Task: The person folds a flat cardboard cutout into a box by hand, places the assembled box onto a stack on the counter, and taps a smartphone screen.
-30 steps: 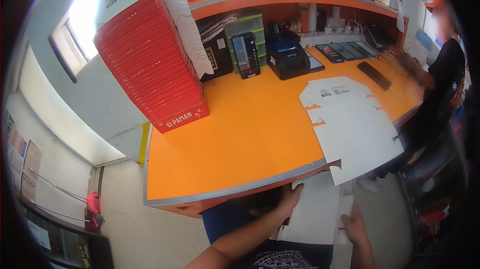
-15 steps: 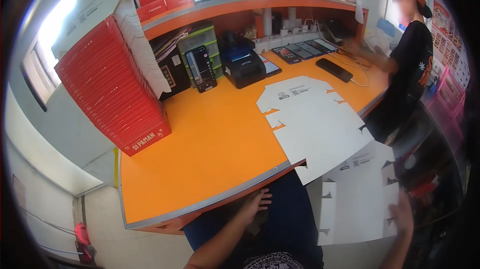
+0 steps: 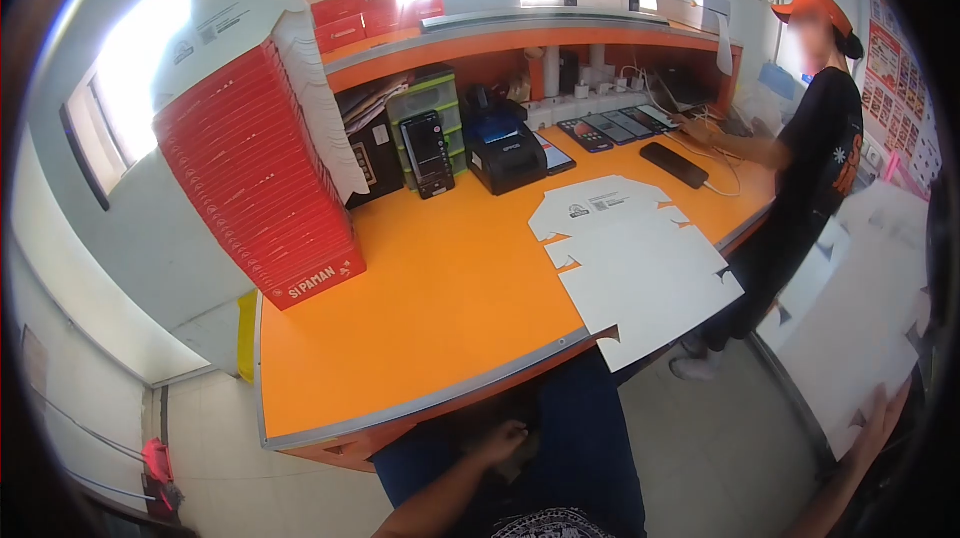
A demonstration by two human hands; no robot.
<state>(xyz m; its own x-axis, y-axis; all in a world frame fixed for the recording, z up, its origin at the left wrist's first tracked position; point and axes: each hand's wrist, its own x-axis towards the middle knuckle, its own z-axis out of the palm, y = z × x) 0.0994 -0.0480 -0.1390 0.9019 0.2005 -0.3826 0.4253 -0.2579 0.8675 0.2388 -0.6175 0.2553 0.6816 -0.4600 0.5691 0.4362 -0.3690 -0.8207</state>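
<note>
My right hand grips the lower edge of a white cardboard sheet, which is tilted at the far right, off the table. Over my lap, below the table's front edge, my left hand has its fingers curled; what they hold, if anything, is too small to tell. A second flat cardboard sheet with notched sides lies on the orange table, one corner past the front edge. To the left rises a tall stack of folded red boxes.
Along the table's back are an upright phone, a black printer, several phones and a black power bank with a cable. A person in an orange cap stands at the right, arm over the table.
My right hand has carried its cardboard sheet from over my lap out to the far right. My left hand has let go of that sheet and its fingers have curled.
</note>
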